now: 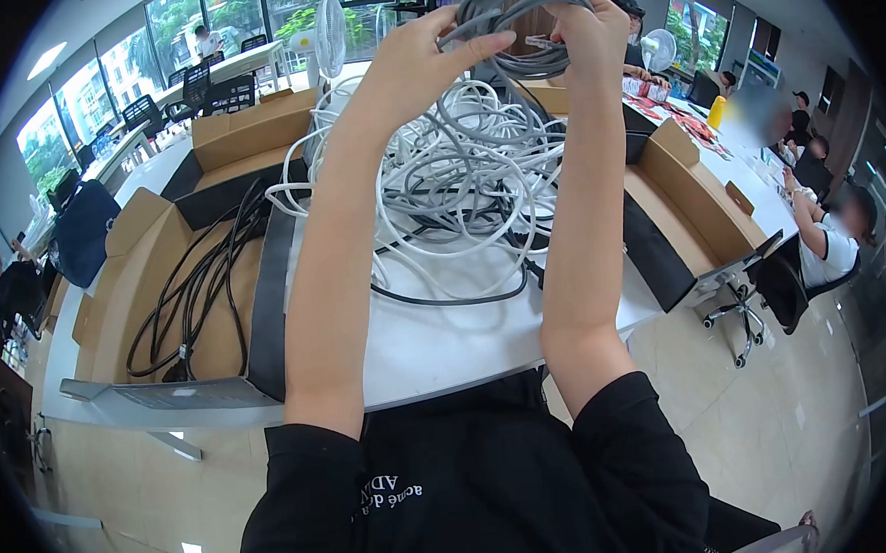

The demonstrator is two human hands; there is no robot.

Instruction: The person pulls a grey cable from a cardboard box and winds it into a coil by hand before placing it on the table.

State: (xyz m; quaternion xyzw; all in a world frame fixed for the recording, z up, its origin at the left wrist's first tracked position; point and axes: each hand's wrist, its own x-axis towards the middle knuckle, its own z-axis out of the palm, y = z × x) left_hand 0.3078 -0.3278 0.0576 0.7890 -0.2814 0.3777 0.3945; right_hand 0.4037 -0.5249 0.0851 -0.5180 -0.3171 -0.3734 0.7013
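Up at the top of the view, a looped bundle of grey network cable (524, 2) is held between both hands. My left hand (430, 62) grips its left side, with the thumb laid across the loops. On the other side, my right hand (596, 33) has its fingers wrapped round the coil, and a clear plug end shows beside them. Grey strands hang from the bundle toward a tangled heap of white and grey cables (457, 166) on the white table (447, 351). A few black cables lie under and in front of that heap.
To the left, an open cardboard box (143, 282) holds a coiled black power cord (188, 290). Another open box (255, 136) stands behind it. At right is one more open box (694, 198). People sit along a long table at far right; a fan (330, 37) stands behind.
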